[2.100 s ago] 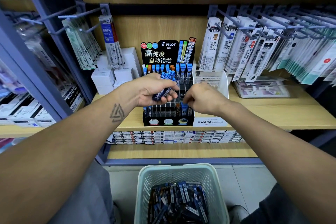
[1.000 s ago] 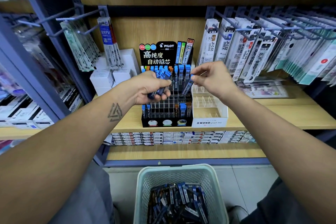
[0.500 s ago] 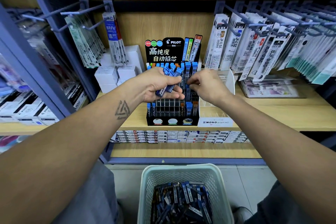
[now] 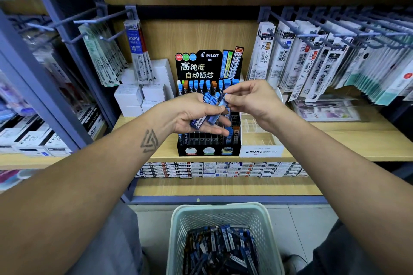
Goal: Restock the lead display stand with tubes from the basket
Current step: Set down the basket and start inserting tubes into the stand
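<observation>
The black Pilot lead display stand [image 4: 209, 150] sits on the wooden shelf, with blue-capped tubes in its back rows and several front slots dark. My left hand [image 4: 190, 116] is held palm up in front of it and holds a small bunch of blue lead tubes [image 4: 204, 116]. My right hand [image 4: 250, 98] is just right of it, its thumb and fingers pinching the top end of one tube [image 4: 220, 107] from that bunch. A pale green basket [image 4: 178, 230] on the floor below holds many more tubes [image 4: 221, 250].
A clear Mono graph MG tray [image 4: 260, 143] stands right of the stand. White boxes [image 4: 138, 96] are stacked at its left. Refill packs hang from hooks [image 4: 312, 67] on both sides. Small boxes [image 4: 223, 169] line the lower shelf.
My right hand has come back from the stand's slots to the bunch in my left hand and now pinches a tube there. My left palm has turned more upward.
</observation>
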A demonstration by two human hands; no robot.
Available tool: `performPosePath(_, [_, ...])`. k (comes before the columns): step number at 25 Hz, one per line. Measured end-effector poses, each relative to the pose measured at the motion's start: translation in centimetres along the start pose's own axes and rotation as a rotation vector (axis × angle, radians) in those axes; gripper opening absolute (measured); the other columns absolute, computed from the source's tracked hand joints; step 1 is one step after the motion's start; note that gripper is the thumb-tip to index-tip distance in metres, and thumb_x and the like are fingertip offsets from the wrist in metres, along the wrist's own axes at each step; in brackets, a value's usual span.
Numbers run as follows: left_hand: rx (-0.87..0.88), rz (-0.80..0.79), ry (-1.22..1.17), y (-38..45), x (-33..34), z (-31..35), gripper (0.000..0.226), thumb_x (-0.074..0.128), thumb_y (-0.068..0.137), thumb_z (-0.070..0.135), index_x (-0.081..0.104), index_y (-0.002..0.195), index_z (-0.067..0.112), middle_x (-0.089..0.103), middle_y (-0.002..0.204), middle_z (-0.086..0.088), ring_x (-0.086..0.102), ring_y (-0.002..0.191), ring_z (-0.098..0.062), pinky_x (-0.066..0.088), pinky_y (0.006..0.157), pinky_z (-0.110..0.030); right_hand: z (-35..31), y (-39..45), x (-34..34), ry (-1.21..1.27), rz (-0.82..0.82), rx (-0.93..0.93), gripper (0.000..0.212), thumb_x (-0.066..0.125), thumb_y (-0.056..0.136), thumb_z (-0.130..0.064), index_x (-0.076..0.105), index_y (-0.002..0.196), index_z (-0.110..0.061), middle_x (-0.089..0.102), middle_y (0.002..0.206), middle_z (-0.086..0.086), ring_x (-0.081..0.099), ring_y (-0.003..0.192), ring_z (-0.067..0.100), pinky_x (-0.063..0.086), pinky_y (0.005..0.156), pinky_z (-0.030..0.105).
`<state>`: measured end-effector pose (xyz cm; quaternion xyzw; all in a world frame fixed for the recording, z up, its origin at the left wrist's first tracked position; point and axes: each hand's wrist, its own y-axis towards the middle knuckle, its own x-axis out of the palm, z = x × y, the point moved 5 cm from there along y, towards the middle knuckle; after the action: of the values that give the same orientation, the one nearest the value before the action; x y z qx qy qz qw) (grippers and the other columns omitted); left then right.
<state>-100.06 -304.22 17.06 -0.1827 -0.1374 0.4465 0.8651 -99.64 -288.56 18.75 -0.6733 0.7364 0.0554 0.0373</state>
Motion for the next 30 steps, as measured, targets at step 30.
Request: performPosePath(30, [-0.017,0.117,-0.002,1.2,-0.9,0.7,0.004,0.055,0.094,0.008,0.055,0.098,0.008,0.047,0.061,-0.001,0.037,0.045,-0.009,0.024,0.034,-0.016,-0.6,1.7,-0.6,-0.749,0.139,-0.338,0.015,0.076,0.084,-0.002,0.075,0.096,-0.012,0.067,0.084,-0.002,0.062,0.079,0.012,0.054,0.082,0.024])
